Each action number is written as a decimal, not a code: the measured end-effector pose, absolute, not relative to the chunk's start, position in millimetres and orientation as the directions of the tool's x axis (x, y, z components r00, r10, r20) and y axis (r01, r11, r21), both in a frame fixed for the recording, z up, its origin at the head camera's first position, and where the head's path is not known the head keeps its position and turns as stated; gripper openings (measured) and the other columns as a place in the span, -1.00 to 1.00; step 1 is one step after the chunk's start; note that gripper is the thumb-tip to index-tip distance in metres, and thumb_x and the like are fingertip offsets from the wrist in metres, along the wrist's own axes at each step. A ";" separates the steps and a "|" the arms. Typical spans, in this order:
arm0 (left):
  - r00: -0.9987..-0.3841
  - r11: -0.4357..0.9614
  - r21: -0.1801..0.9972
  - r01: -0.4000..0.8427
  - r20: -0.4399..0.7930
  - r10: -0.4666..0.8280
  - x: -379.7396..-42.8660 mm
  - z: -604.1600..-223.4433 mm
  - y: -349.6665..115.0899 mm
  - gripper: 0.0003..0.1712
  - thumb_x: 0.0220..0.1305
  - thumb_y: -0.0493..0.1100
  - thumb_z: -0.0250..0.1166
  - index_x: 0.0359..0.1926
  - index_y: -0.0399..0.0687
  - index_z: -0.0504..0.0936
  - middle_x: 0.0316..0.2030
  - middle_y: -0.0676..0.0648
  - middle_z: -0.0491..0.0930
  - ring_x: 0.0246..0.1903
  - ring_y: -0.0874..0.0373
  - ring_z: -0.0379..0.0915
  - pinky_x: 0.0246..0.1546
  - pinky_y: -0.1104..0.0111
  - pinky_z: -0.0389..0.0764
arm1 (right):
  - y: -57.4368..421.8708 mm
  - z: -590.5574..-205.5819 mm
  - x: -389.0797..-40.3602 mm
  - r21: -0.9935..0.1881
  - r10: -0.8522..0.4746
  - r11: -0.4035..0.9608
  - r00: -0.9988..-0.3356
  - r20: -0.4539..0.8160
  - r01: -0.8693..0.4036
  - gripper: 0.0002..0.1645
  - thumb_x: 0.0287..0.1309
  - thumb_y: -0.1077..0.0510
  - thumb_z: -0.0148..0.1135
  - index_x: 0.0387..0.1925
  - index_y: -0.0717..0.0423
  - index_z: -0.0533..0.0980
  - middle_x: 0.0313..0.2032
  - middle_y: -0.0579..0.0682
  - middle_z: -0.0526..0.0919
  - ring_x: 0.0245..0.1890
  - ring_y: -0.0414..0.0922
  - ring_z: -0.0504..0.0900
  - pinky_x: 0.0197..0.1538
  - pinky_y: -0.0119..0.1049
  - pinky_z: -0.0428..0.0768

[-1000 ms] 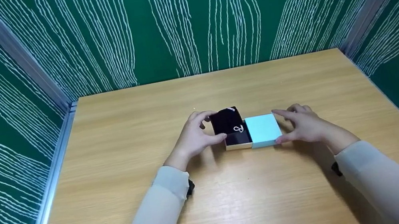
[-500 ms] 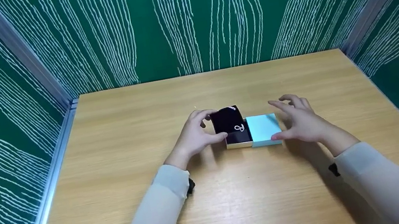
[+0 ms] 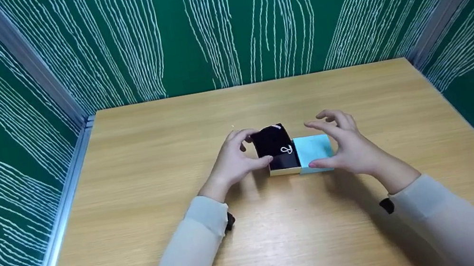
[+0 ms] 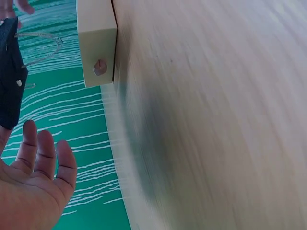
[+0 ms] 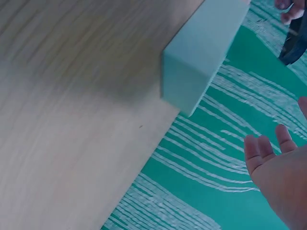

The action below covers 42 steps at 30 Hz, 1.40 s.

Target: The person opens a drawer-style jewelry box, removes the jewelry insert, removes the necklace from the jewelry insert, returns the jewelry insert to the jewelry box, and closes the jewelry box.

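Note:
My left hand [image 3: 241, 156] pinches a black jewelry pad [image 3: 268, 141] between thumb and fingers, tilted up over the box drawer. A thin silvery chain [image 3: 286, 149] loops out from the pad's face; the left wrist view shows the loop [image 4: 50, 37] hanging off its side. The cream-sided drawer [image 3: 285, 171] sticks out leftward from a light-blue box sleeve [image 3: 312, 147], and both rest on the table. My right hand [image 3: 350, 147] hovers above the sleeve, thumb and fingers spread, holding nothing. In the right wrist view its raised fingers are apart from the sleeve [image 5: 196, 57].
The wooden table [image 3: 170, 134] carries the box near its middle. Green panels with white wavy lines [image 3: 200, 28] enclose the back and both sides, joined by metal posts [image 3: 33, 66]. A round hole or tab [image 4: 100, 67] marks the drawer's end.
My right hand has let go of the sleeve's right side, risen and moved left over it with fingers spread. The left hand keeps the black pad nearly in place.

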<state>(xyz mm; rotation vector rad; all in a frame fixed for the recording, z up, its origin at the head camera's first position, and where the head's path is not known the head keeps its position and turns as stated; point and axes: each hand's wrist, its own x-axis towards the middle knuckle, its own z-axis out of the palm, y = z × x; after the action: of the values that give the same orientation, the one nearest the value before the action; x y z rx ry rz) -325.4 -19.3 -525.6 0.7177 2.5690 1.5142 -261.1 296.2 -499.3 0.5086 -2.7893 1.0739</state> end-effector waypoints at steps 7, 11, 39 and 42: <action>-0.883 0.384 0.850 0.361 0.180 0.433 -323.3 -522.8 -15.7 -0.15 -0.03 0.27 0.63 0.30 0.30 0.54 0.05 0.07 0.49 0.10 -0.32 0.46 -0.04 0.21 0.49 | 279.3 -492.5 -255.6 -0.627 -0.300 0.647 -0.901 0.314 -0.434 -0.11 -0.12 -0.21 0.69 0.32 -0.31 0.55 0.34 0.03 0.26 0.42 0.08 0.03 0.31 0.25 0.23; -0.883 0.373 0.855 0.360 0.183 0.433 -321.2 -521.7 -13.7 -0.16 -0.03 0.27 0.63 0.29 0.32 0.55 0.06 0.08 0.50 0.11 -0.34 0.46 -0.04 0.21 0.49 | 273.3 -493.0 -255.5 -0.599 -0.306 0.640 -0.875 0.376 -0.481 -0.28 -0.09 -0.09 0.71 0.18 -0.20 0.65 0.24 0.05 0.32 0.33 0.10 0.13 0.23 0.08 0.27; -0.872 0.362 0.853 0.376 0.194 0.449 -309.9 -515.5 -9.0 -0.18 -0.07 0.28 0.65 0.26 0.42 0.57 0.06 0.13 0.51 -0.01 -0.05 0.45 -0.06 0.27 0.50 | 260.0 -499.8 -254.0 -0.532 -0.308 0.545 -0.745 0.592 -0.648 -0.86 0.04 0.19 0.62 -0.33 -0.11 0.84 -0.14 0.00 0.53 0.05 -0.01 0.38 0.09 -0.27 0.35; -0.871 0.353 0.857 0.375 0.195 0.451 -309.2 -515.2 -9.4 -0.17 -0.08 0.27 0.66 0.26 0.42 0.57 0.06 0.13 0.51 0.03 -0.14 0.46 -0.05 0.26 0.50 | 259.6 -500.9 -253.1 -0.614 -0.267 0.492 -0.779 0.568 -0.617 -0.86 0.02 0.28 0.61 -0.38 -0.02 0.83 -0.22 0.00 0.52 -0.02 -0.04 0.40 0.04 -0.41 0.35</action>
<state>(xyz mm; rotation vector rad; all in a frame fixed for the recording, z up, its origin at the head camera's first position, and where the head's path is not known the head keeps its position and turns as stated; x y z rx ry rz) -309.2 -9.4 -515.2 0.7709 2.5219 1.5654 -253.1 259.6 -500.9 0.7343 -2.3422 1.1988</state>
